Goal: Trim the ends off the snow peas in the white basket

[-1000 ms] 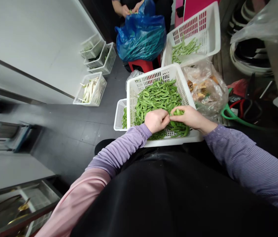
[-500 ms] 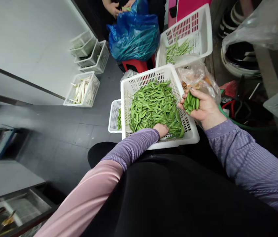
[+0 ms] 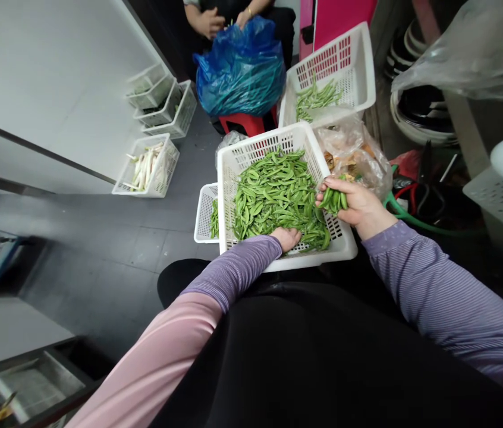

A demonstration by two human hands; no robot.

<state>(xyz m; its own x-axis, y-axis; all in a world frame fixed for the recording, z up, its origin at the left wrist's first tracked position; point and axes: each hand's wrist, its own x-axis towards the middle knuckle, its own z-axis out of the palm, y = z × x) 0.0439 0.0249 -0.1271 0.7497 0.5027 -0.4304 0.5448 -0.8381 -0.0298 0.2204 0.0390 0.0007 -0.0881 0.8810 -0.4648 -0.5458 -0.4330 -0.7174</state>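
A white plastic crate [image 3: 269,139] rests on my lap, heaped with a pile of green snow pea pods [image 3: 273,196]. My right hand [image 3: 354,205] is at the crate's right rim, its fingers curled around a small bunch of pods [image 3: 334,201]. My left hand [image 3: 288,238] lies on the near edge of the pile, with its fingers buried among the pods.
Ahead stands a white crate of pods [image 3: 327,77]. A low crate [image 3: 206,214] sits left of mine, and a crate of white stalks [image 3: 147,169] stands on the tiled floor. A person's hands [image 3: 211,22] work behind a blue plastic bag [image 3: 240,71].
My hands have parted since the earliest frame. The right hand has moved to the crate's right rim with a bunch of pods, and the left has moved down to the pile's near edge.
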